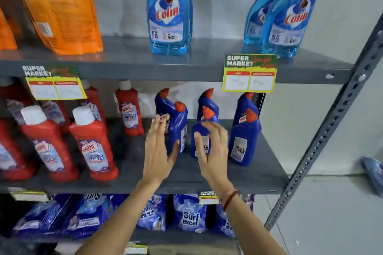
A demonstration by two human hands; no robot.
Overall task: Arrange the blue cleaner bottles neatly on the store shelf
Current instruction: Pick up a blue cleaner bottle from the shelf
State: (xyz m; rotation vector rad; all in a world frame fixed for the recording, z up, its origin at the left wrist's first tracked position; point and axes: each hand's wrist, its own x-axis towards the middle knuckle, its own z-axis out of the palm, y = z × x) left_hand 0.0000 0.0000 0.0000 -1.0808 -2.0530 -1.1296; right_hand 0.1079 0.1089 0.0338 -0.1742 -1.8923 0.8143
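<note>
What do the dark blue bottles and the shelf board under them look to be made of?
Blue bottles: opaque moulded plastic, glossy, going by the sheen streaks on their shoulders; red caps look plastic too. Shelf: probably painted metal, matte grey, with a thin folded front edge and a perforated upright.

Bright even light, soft grey shadows on the back wall (132, 4), shiny glare on the orange pack (60, 6), both hands a bit blurry, shelf post (331, 114) bent near the edge, small labels fuzzy
</note>
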